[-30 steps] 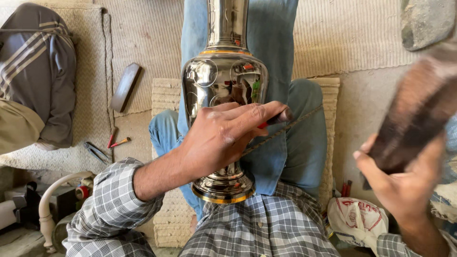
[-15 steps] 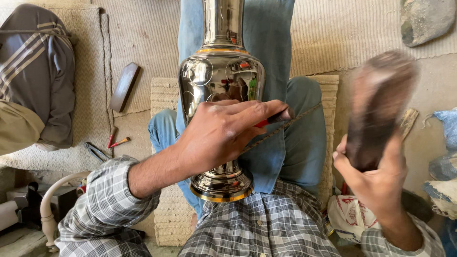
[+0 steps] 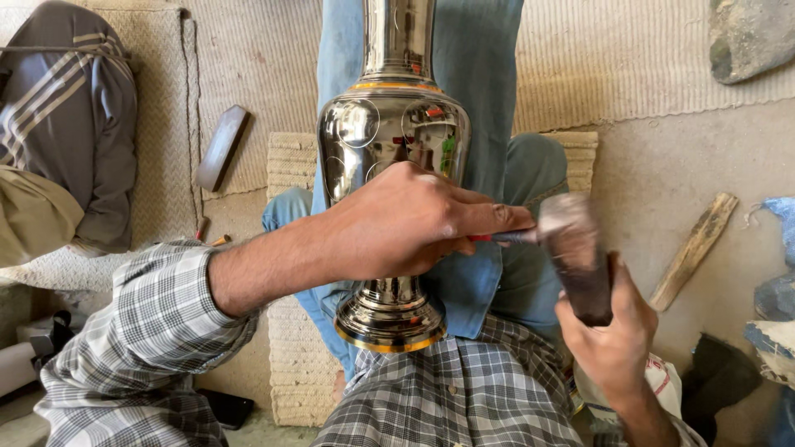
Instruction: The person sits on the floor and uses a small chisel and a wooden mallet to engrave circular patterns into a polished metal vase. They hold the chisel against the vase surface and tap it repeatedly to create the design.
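Note:
A tall shiny metal vase [image 3: 393, 132] with gold bands lies along my lap, its foot toward me. My left hand [image 3: 410, 219] rests on the vase's belly and is shut on a thin chisel [image 3: 505, 237] with a red handle, tip pointed right. My right hand [image 3: 613, 331] grips a dark wooden mallet [image 3: 580, 257], whose blurred head meets the chisel's end. My legs in blue jeans [image 3: 489, 74] stretch away under the vase.
A woven mat [image 3: 629, 58] covers the floor ahead. A dark flat block [image 3: 221, 147] lies at the left, a wooden stick [image 3: 694, 248] at the right, a stone [image 3: 749, 37] at top right. Folded striped clothing [image 3: 70, 124] sits far left.
My right hand has swung the mallet down and leftward from the raised right side onto the chisel's end. My left hand and the vase have stayed put.

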